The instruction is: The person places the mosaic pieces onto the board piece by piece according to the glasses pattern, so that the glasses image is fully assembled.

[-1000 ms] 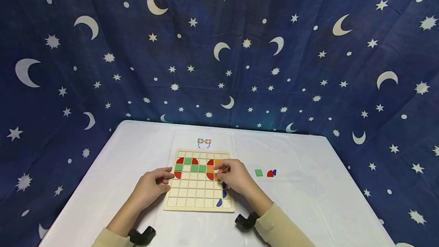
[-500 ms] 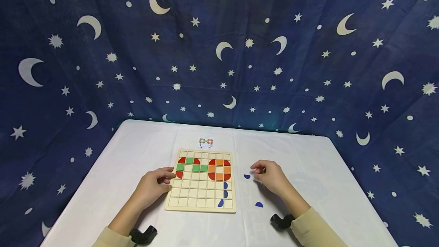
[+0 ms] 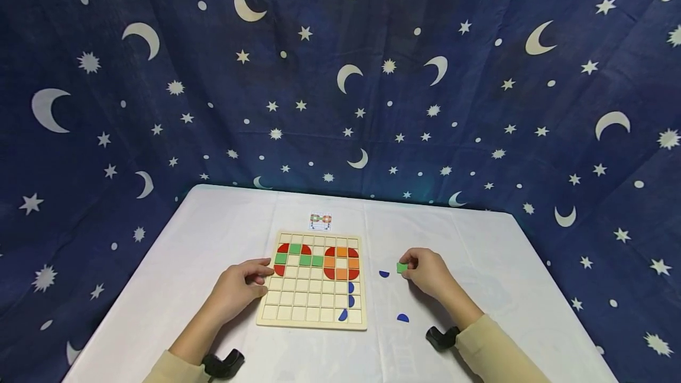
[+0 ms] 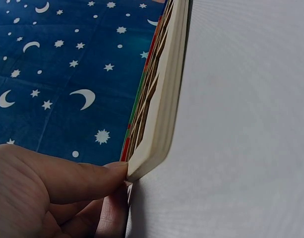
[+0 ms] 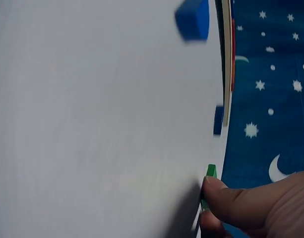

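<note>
My right hand point(image 3: 430, 270) pinches a small green square tile point(image 3: 401, 268) between thumb and fingertips, just over the table right of the board; the right wrist view shows the tile point(image 5: 211, 170) edge-on past the thumb. My left hand point(image 3: 236, 285) rests at the left edge of a pale wooden grid board point(image 3: 308, 323), thumb and fingertips touching its side. In the left wrist view the thumb point(image 4: 99, 181) meets the board's near corner. On the board lie a green and red group point(image 3: 295, 249), an orange and red ring point(image 3: 342, 252), and blue half-circles point(image 3: 350, 301).
A blue half-circle point(image 3: 384, 274) lies between the board and my right hand, and another blue half-circle point(image 3: 402, 317) lies nearer. A small printed pattern card point(image 3: 321, 221) sits behind the board. The table has a white cloth point(image 3: 223, 217); a star-patterned curtain point(image 3: 319, 75) hangs behind.
My right hand has moved right, off the board's right columns, and now holds the green tile that lay on the table. The left hand stays at the board's edge.
</note>
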Demonstrator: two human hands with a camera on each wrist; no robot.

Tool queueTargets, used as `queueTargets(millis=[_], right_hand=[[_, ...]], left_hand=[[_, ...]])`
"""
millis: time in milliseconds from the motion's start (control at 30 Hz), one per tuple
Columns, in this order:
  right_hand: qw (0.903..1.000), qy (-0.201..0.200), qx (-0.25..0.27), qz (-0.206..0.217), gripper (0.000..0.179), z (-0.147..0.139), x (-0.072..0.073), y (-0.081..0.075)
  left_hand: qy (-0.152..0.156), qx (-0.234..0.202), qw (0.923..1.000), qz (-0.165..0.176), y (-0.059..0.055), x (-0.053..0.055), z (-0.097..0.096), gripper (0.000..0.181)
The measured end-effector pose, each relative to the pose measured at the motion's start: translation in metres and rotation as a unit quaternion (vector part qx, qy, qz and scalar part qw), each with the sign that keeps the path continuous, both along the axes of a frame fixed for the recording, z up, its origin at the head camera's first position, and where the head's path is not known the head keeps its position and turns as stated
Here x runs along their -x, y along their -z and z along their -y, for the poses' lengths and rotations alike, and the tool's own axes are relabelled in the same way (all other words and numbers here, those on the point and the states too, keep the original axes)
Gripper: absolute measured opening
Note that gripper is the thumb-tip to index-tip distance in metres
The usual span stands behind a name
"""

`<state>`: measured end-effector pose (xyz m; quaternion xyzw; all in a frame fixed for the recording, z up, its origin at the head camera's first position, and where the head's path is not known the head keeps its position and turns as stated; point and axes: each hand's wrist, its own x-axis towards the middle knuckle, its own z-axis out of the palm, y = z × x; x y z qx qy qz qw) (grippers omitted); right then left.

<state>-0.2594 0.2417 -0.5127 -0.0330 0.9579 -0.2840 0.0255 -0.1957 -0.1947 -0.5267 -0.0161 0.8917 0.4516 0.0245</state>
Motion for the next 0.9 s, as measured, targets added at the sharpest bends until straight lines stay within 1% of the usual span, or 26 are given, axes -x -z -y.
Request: queueTargets(millis=[67,167,267,400,500,567,667,833,900], right_hand=[[0.9999,-0.006,-0.01,-0.007,0.02,0.005,0.0,0.001],[0.9996,-0.013,-0.008,-0.022,0.023,0.013,-0.001,0.0],[0.9995,-0.01,0.01,-0.027,0.022,0.02,-0.001,-0.002],[0.999,0.004,0.034,-0.028,0.016,0.033,-0.002,-0.009],[0.9979,0.013,0.059,-0.025,0.013,0.048,-0.003,-0.016],[0.9968,0.012,0.077,-0.019,0.013,0.062,-0.003,-0.021],[0.9946,0.0,0.104,-0.004,0.014,0.083,-0.005,-0.025],[0.987,-0.034,0.156,0.019,0.013,0.119,-0.007,-0.023],[0.984,-0.05,0.169,0.024,0.012,0.133,-0.007,-0.023]], left_hand=[[0.0,0.001,1.0,-0.001,-0.001,0.0,0.0,0.034],[-0.001,0.003,1.0,-0.003,-0.002,0.0,-0.001,0.034],[-0.001,0.004,1.0,-0.003,-0.002,0.0,-0.001,0.034],[0.0,0.004,1.0,-0.001,-0.002,-0.001,0.0,0.034],[0.0,0.004,1.0,-0.001,-0.002,-0.001,0.001,0.034],[0.0,0.003,1.0,-0.002,-0.002,-0.001,0.002,0.034],[0.001,0.001,1.0,-0.002,-0.001,-0.001,0.002,0.034],[0.004,-0.003,1.0,-0.005,0.001,0.0,0.002,0.034],[0.004,-0.004,1.0,-0.004,0.001,0.0,0.001,0.034]])
